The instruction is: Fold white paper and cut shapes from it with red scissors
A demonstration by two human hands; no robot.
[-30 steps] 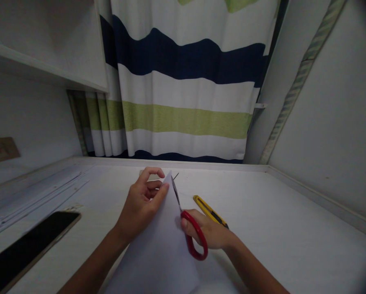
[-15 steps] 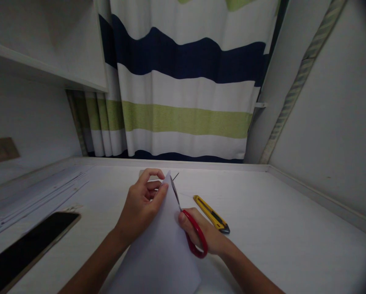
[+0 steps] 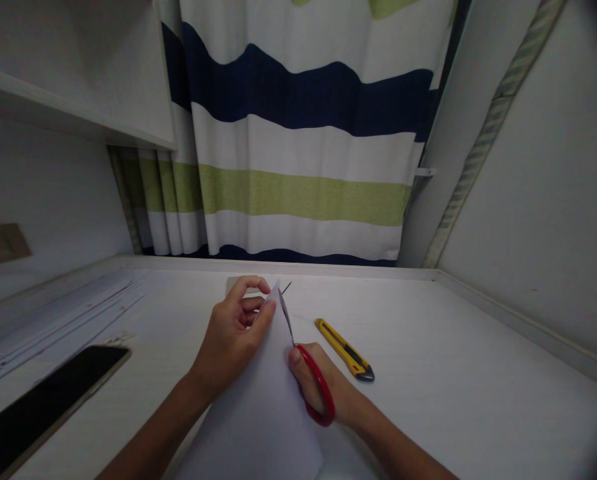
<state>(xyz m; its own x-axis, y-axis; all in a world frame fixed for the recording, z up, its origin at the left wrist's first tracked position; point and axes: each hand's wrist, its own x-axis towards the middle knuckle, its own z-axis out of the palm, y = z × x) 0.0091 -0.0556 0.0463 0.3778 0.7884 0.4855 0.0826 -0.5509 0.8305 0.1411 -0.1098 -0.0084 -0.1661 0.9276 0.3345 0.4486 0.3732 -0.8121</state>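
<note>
A white sheet of paper (image 3: pixel 266 407) rises from the near edge to a pointed tip in the middle of the view. My left hand (image 3: pixel 238 327) pinches it just below that tip, thumb in front and fingers behind. In my right hand (image 3: pixel 323 380) is a pair of scissors (image 3: pixel 322 387) with red handles, the thumb through one loop. Their blades point away from me and lie along the paper's right edge near the tip. How far the blades are apart is hard to make out.
A yellow utility knife (image 3: pixel 345 350) lies on the white desk (image 3: pixel 453 373), right of the scissors. At the left are a dark phone (image 3: pixel 53 407) and some flat papers or strips (image 3: pixel 68 320). Behind the desk hangs a striped curtain (image 3: pixel 303 197); a shelf (image 3: pixel 73 113) juts out upper left.
My right hand and the scissor handles have shifted slightly left and toward me. My left hand keeps its pinch on the paper, almost unmoved.
</note>
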